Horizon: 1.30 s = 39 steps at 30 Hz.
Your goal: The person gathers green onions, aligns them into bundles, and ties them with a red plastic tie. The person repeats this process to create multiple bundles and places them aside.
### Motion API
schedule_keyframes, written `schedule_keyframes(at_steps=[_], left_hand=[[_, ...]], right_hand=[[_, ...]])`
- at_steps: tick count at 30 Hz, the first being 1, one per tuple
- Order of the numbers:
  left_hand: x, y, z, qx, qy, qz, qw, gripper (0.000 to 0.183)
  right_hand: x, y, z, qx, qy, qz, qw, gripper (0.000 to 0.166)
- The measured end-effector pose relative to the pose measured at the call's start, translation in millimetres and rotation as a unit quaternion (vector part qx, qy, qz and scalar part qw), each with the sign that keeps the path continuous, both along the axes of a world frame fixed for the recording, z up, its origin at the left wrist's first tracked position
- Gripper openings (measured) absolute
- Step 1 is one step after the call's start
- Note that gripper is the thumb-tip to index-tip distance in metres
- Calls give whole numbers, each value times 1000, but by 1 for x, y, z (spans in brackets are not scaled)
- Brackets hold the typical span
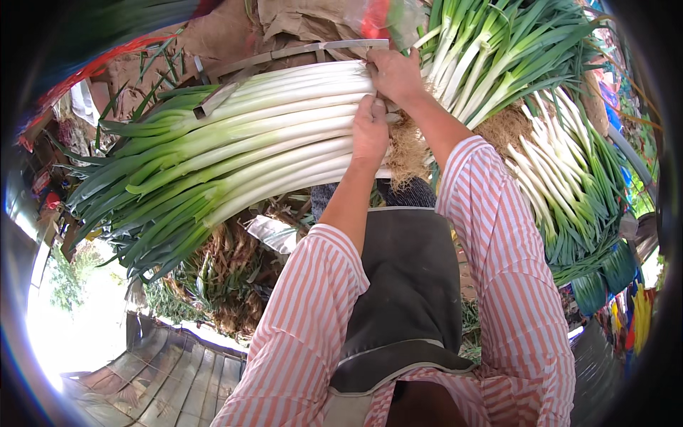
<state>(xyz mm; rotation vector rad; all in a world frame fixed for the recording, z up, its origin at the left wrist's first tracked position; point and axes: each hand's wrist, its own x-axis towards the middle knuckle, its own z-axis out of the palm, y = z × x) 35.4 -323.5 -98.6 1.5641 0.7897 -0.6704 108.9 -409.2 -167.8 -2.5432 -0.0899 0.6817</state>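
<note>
Several long leeks or large green onions (288, 125) lie side by side in front of me, white shanks to the right and green leaves to the left. My left hand (371, 128) rests with bent fingers at the root end of the white shanks; whether it grips one cannot be told. Just above and to the right, my right hand (395, 74) reaches over the upper root ends, its fingertips near the end of a metal bar (331, 45). What lies under its fingers is hidden. Brown roots (406, 152) hang below and right of both hands.
More leeks (480, 58) are piled at the upper right, with smaller green onions (560, 176) below them. A square metal tube end (199, 111) juts over the leaves. Brown sheeting (224, 32) lies behind, and dry plant waste (229, 277) is heaped at the lower left.
</note>
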Motion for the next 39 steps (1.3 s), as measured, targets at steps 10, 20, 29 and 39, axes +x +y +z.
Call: schedule_keyframes(at_steps=[10,20,29,39], left_hand=[[-23,-34,-19,204,-174,-121,956,14],[-28,-61,-17,236,-193,-83,949,19],[-88,-3,-125,-33,-140,34,989,37],[-34,-24,-41,171,-221,-306,910,32]], right_hand=[[-7,-4,-7,26,-32,-25,999,16],[-12,-4,-18,59,-78,-55,994,18],[-5,0,-3,35,-71,48,996,18],[-3,-1,-6,67,-28,-7,997,16]])
